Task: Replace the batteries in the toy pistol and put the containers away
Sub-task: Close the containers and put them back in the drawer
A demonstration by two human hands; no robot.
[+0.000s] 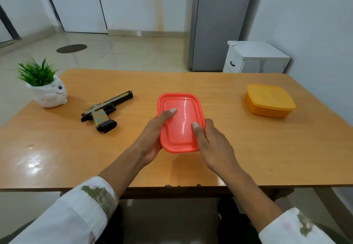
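While the left hand [150, 138] and right hand [214, 144] clasp the red box [179, 129] over mid-desk [248, 148], thumbs on its lid, fingers [208, 124] curled round its sides, a jerky pry could scatter its contents.

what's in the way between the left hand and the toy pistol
Nothing visible. Only bare table lies between the left hand and the toy pistol, though both it and the right hand grip the red container.
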